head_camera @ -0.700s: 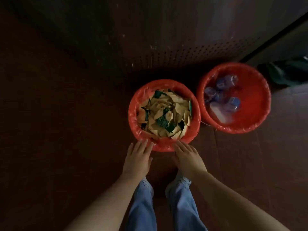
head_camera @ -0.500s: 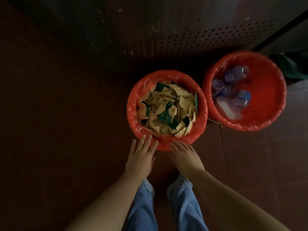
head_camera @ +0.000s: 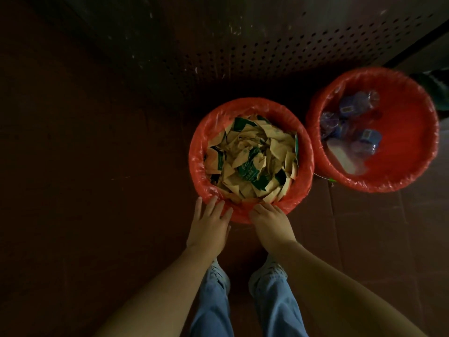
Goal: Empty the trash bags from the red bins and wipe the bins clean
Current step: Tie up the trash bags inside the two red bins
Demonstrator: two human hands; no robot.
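Observation:
Two red bins stand on the dark floor, each lined with a thin red trash bag folded over its rim. The near bin [head_camera: 196, 152] is full of torn tan and green cardboard scraps [head_camera: 250, 156]. The far right bin [head_camera: 413, 132] holds a few clear plastic bottles with blue labels [head_camera: 352, 132]. My left hand [head_camera: 209, 224] lies with straight fingers on the near rim of the near bin. My right hand [head_camera: 269, 220] sits beside it on the same rim, fingertips touching the bag's edge.
A dark perforated panel [head_camera: 267, 49] rises right behind the bins. A dark green object [head_camera: 437, 93] shows at the right edge behind the right bin. My legs in blue jeans and my pale shoes [head_camera: 218, 273] stand just short of the near bin.
Both hands have moved forward from just short of the near bin onto its front rim. The view has closed in on the bins.

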